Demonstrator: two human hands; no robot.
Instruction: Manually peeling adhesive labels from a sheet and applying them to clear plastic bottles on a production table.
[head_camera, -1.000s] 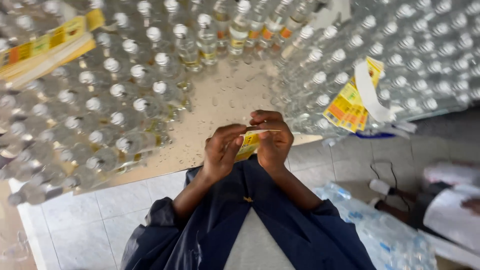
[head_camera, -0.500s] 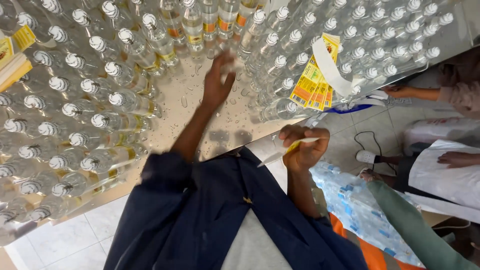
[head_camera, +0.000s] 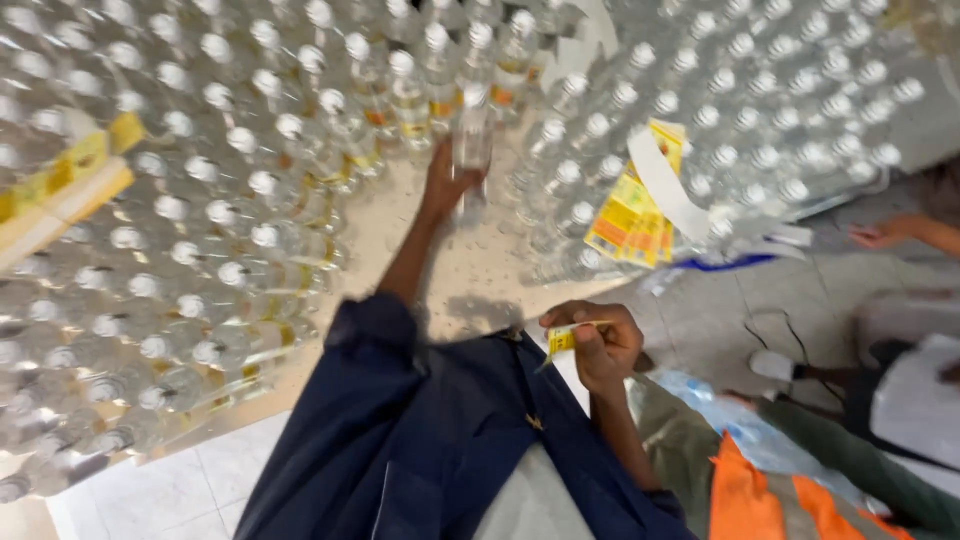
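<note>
Clear bottle (head_camera: 472, 150): one, white-capped, unlabelled as far as the blur shows; upright on the wet bare patch of the desk (head_camera: 480, 265), at the inner edge of the bottle rows. Held by the left hand (head_camera: 445, 185), arm stretched forward; fingers wrapped about its lower body.

Yellow label (head_camera: 562, 338): one small sticker, close to the chest and off the desk's near edge. Held by the right hand (head_camera: 600, 345); fingers pressed together, thumb and forefinger pinching the label's end.

Bottle rows (head_camera: 200, 200): many like bottles with white caps, packed cap to cap on both sides of the bare patch; a few at the far side (head_camera: 420, 90) carry yellow-and-orange labels.

Label sheets (head_camera: 640, 205): a fanned stack, yellow and orange, with a white backing strip (head_camera: 665, 185) curling across it; resting among the bottles to the right, well apart from the held bottle. A second stack (head_camera: 60, 190) lies on the bottles at far left.

Garment: dark blue sleeve (head_camera: 350, 400) on the left arm.

Another person's hand (head_camera: 885, 232): at the right edge, near the desk corner; fingers too blurred to tell.

Floor (head_camera: 170, 480): pale tiles below the desk.
</note>
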